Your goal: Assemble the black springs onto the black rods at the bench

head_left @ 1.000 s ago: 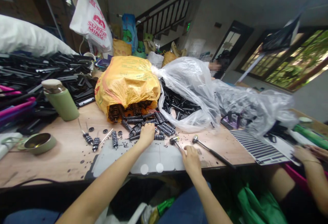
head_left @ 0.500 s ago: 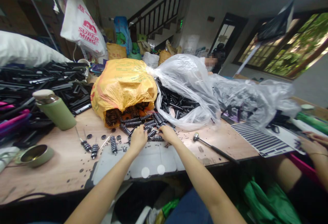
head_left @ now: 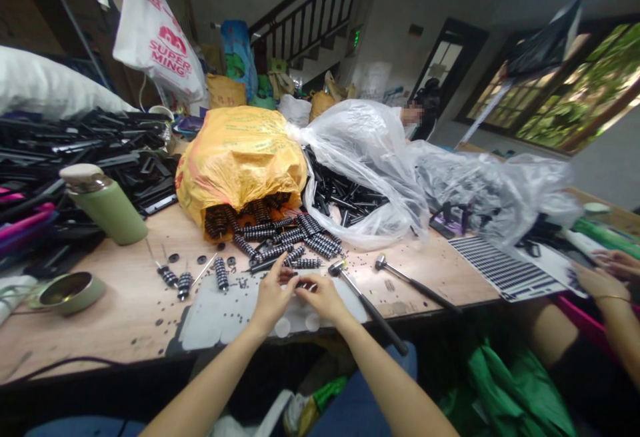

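Note:
My left hand (head_left: 274, 296) and my right hand (head_left: 323, 298) meet over the grey mat (head_left: 215, 317), fingertips bent together. Whatever they pinch is too small or hidden to make out. Just beyond my fingers lies a pile of black-and-silver ribbed rollers (head_left: 320, 240), spilling out of a yellow bag (head_left: 240, 154). A hammer (head_left: 370, 307) lies beside my right hand, its handle reaching past the table's front edge. Farther right is a second hammer (head_left: 420, 284). Small dark bits are scattered around the mat.
A clear plastic bag (head_left: 370, 177) of black pieces stands behind the rollers. On the left are a green flask (head_left: 107, 207), a cup (head_left: 70, 297), upright rods with rings (head_left: 184, 284) and a heap of black parts (head_left: 95, 150). Another person's hands (head_left: 600, 280) are at the right edge.
Both hands have drawn back from the roller pile toward me and come together over the mat. The hammer beside my right hand now shows.

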{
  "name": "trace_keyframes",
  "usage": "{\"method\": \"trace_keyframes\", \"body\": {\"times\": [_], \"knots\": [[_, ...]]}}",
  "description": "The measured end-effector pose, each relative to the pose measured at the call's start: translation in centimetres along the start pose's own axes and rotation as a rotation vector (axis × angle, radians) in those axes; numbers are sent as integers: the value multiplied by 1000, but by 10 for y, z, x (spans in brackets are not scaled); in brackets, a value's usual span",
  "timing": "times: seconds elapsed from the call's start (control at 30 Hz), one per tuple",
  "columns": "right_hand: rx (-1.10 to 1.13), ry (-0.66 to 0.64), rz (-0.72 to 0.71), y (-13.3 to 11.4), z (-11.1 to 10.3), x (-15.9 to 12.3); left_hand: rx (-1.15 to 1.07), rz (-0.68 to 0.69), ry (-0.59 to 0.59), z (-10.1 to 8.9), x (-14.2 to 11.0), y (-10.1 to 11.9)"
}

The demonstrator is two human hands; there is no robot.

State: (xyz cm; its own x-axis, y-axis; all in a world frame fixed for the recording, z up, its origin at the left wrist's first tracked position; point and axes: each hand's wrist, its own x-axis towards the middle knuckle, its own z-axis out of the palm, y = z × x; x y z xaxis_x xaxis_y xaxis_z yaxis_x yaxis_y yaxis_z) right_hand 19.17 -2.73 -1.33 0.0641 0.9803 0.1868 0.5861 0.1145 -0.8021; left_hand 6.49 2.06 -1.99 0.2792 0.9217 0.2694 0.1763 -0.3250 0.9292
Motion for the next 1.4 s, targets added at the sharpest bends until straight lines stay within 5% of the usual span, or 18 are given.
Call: {"method": "trace_keyframes", "body": {"times": [0.23,0.4,0.57,0.7,0.8,0.9,0.97,1.07,1.13,1.27,1.4], "knots": [[67,18,34,0,24,-3,244,32,69,-24,-15,-21],[-359,206,57,3,9,33,756,187,188,-74,15,-33],[-598,133,181,5,21,64,997,155,102,-91,35,-43],[-563,171,187,2,26,67,951,278,184,-84,31,-36],[-349,211,147,-7,24,57,755,409,103,-73,23,-23],[-1,73,129,-21,25,41,546,489,-54,-60,16,-12],[149,-58,58,-29,23,34,457,466,-53,-54,12,-10],[13,-64,0,-29,3,42,410,346,-14,-49,7,-12],[-267,81,117,-18,-24,64,400,267,-60,-47,4,-15],[-486,255,333,22,-81,120,357,133,-129,-42,-3,-17],[-604,266,537,59,-101,154,267,20,-134,-35,-8,-11]]}}
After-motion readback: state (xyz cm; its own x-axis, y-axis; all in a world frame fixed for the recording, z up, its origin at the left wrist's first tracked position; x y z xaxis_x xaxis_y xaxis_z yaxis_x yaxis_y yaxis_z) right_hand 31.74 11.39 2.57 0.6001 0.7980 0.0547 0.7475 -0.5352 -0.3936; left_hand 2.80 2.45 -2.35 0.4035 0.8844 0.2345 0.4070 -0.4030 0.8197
